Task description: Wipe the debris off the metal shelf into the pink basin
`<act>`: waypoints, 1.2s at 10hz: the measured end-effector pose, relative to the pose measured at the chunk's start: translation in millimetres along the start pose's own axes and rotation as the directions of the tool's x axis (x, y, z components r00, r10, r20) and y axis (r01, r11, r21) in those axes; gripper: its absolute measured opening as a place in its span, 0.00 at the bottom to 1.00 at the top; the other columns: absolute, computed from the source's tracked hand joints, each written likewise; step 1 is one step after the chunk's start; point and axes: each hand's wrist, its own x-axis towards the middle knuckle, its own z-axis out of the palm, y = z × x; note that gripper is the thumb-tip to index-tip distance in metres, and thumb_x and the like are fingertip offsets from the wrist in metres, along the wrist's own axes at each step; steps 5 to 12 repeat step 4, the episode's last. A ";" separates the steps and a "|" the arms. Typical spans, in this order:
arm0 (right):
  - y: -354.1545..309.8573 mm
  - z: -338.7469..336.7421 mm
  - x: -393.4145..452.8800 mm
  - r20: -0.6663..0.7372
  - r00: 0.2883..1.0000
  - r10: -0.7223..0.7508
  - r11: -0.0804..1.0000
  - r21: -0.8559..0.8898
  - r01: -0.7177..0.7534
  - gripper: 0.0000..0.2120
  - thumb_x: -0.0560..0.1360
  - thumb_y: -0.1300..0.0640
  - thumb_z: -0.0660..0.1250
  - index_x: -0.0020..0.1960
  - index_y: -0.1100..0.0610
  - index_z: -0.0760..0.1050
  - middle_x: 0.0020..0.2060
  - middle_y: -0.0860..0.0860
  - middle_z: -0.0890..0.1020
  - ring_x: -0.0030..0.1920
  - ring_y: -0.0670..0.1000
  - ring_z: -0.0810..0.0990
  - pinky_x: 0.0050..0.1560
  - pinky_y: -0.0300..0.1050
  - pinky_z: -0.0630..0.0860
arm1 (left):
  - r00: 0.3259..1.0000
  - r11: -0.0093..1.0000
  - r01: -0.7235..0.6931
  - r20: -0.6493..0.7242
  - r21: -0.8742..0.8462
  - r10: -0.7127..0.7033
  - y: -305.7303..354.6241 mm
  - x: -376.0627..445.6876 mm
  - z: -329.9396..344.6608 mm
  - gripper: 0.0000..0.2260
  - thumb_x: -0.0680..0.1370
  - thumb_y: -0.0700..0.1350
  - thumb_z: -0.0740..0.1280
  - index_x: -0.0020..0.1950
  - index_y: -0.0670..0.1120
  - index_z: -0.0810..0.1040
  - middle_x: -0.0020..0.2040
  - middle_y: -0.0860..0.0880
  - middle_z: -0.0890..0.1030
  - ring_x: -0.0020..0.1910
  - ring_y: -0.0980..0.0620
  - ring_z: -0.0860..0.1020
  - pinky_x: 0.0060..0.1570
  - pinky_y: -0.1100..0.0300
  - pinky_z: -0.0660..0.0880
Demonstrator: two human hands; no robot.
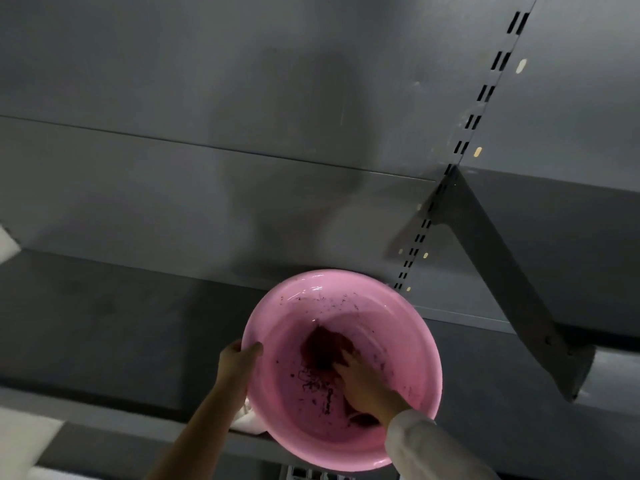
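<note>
One head-worn wide-angle camera supplies the only view. It looks forward and down from close range, facing the grey metal shelf [121, 341] and its back panel [242, 81]. The pink basin [408, 341] sits low and right of centre, with both forearms entering from the bottom edge. The frame is tilted, so the shelf lines slant.

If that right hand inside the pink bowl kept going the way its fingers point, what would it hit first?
Probably the dark red clump lying at the bottom of the pink basin. The right hand points up and left into it, and the fingertips already seem to touch it, though depth is hard to judge.
</note>
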 end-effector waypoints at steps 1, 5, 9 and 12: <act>5.4 4.2 2.9 0.119 0.992 0.050 0.991 -0.126 -0.035 0.29 0.77 0.62 0.55 0.74 0.49 0.48 0.76 0.53 0.41 0.76 0.56 0.41 0.75 0.58 0.49 | 1.000 1.000 -0.007 -0.011 0.012 0.007 -2.5 1.3 0.8 0.04 0.72 0.34 0.60 0.38 0.39 0.71 0.34 0.41 0.71 0.33 0.46 0.70 0.30 0.60 0.64; -3.5 -13.9 -7.8 0.009 1.000 0.016 0.995 -0.101 -0.015 0.24 0.79 0.53 0.51 0.74 0.49 0.49 0.76 0.54 0.43 0.76 0.56 0.41 0.75 0.57 0.45 | 0.956 0.967 -0.209 -0.175 0.147 0.234 -3.1 -9.4 3.3 0.15 0.80 0.48 0.57 0.42 0.37 0.72 0.36 0.43 0.72 0.37 0.45 0.71 0.36 0.57 0.64; -3.5 -13.9 -7.8 0.009 1.000 0.016 0.995 -0.101 -0.015 0.24 0.79 0.53 0.51 0.74 0.49 0.49 0.76 0.54 0.43 0.76 0.56 0.41 0.75 0.57 0.45 | 0.956 0.967 -0.209 -0.175 0.147 0.234 -3.1 -9.4 3.3 0.15 0.80 0.48 0.57 0.42 0.37 0.72 0.36 0.43 0.72 0.37 0.45 0.71 0.36 0.57 0.64; -3.5 -13.9 -7.8 0.009 1.000 0.016 0.995 -0.101 -0.015 0.24 0.79 0.53 0.51 0.74 0.49 0.49 0.76 0.54 0.43 0.76 0.56 0.41 0.75 0.57 0.45 | 0.956 0.967 -0.209 -0.175 0.147 0.234 -3.1 -9.4 3.3 0.15 0.80 0.48 0.57 0.42 0.37 0.72 0.36 0.43 0.72 0.37 0.45 0.71 0.36 0.57 0.64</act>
